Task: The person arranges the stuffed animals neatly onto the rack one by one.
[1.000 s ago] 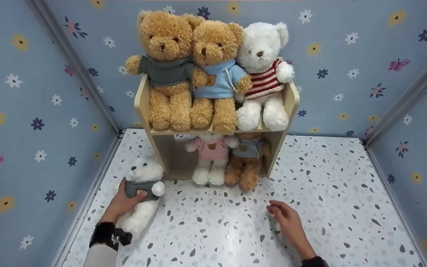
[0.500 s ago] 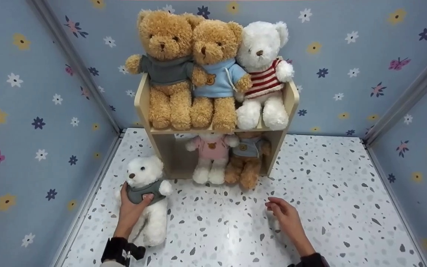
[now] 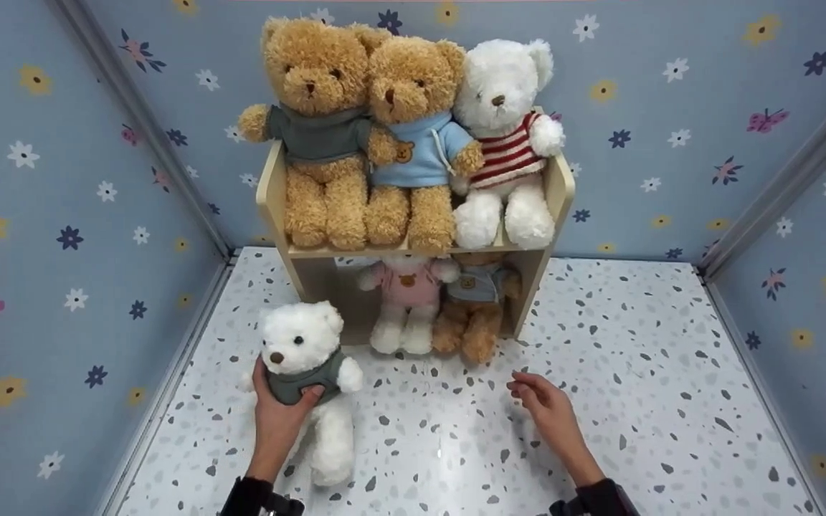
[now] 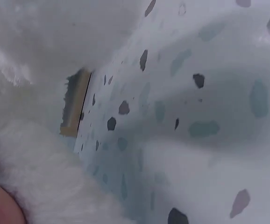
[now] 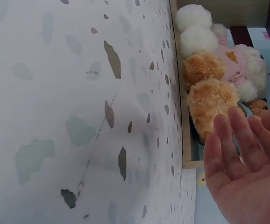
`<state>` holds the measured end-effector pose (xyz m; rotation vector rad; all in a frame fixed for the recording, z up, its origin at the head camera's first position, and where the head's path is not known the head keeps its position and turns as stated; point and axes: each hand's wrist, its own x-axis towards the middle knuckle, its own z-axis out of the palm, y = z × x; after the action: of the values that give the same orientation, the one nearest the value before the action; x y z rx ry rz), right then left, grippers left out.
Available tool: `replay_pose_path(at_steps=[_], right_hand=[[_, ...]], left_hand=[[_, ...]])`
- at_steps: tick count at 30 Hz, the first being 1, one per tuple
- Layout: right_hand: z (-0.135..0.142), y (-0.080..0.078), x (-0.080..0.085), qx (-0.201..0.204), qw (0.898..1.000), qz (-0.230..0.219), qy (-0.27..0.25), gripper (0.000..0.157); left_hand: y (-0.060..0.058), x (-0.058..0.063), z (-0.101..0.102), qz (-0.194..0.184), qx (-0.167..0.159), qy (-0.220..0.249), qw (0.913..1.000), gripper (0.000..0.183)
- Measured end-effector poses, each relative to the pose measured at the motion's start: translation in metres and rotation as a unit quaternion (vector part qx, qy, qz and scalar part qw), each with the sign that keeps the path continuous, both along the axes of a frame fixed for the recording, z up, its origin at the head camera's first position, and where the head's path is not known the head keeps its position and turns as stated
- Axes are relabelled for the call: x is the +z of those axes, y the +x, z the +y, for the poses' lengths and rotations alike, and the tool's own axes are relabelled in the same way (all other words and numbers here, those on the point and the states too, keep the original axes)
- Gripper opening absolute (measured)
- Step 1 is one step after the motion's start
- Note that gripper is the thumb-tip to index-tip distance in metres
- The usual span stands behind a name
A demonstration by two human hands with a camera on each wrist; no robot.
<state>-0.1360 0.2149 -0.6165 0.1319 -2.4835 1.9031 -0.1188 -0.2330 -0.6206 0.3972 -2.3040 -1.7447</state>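
My left hand (image 3: 280, 423) grips a white teddy bear (image 3: 302, 337) in a dark grey shirt around its middle, thumb across the shirt front. The bear is in front of the shelf's lower left corner, its legs hanging toward the floor. White fur (image 4: 41, 116) fills the left side of the left wrist view, where only a bit of a finger shows. My right hand (image 3: 546, 412) hovers over the floor at right with relaxed, slightly bent fingers and holds nothing. In the right wrist view the same hand (image 5: 247, 158) has its palm showing, apart from the bears behind it.
A wooden shelf (image 3: 563, 190) stands against the flowered wall. On top sit a bear in grey (image 3: 323, 136), a bear in a blue hoodie (image 3: 413, 154) and a white striped-shirt bear (image 3: 506, 154). Below sit a pink-shirted bear (image 3: 407, 287) and a brown bear (image 3: 474, 315).
My left hand has carried the white bear to the right and a little toward me, turning it more upright. The right hand has shifted only slightly upward.
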Motion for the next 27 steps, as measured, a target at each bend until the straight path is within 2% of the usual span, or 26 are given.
replay_pose_path(at_steps=[6, 10, 14, 20, 23, 27], right_hand=[[-0.012, -0.003, 0.003, 0.012, 1.0, 0.013, -0.014, 0.028], [-0.03, -0.006, 0.007, 0.028, 0.999, 0.024, -0.008, 0.028], [-0.055, -0.009, 0.012, 0.07, 0.997, 0.029, 0.01, 0.032], [-0.086, -0.013, 0.021, 0.128, 0.991, 0.017, 0.039, 0.052], [-0.095, -0.015, 0.028, 0.13, 0.991, 0.01, 0.035, 0.061], [-0.103, -0.019, 0.034, 0.13, 0.991, 0.002, 0.034, 0.067]], left_hand=[[-0.003, -0.004, 0.024, 0.026, -0.002, -0.002, 0.9997, 0.119], [-0.012, -0.004, 0.048, 0.046, 0.006, 0.004, 0.9989, 0.12], [-0.024, -0.005, 0.076, 0.078, 0.006, 0.016, 0.9968, 0.12], [-0.032, -0.007, 0.11, 0.105, -0.002, 0.017, 0.9943, 0.122], [-0.032, -0.008, 0.119, 0.115, -0.006, 0.01, 0.9933, 0.123], [-0.03, -0.01, 0.125, 0.117, -0.017, 0.006, 0.993, 0.123]])
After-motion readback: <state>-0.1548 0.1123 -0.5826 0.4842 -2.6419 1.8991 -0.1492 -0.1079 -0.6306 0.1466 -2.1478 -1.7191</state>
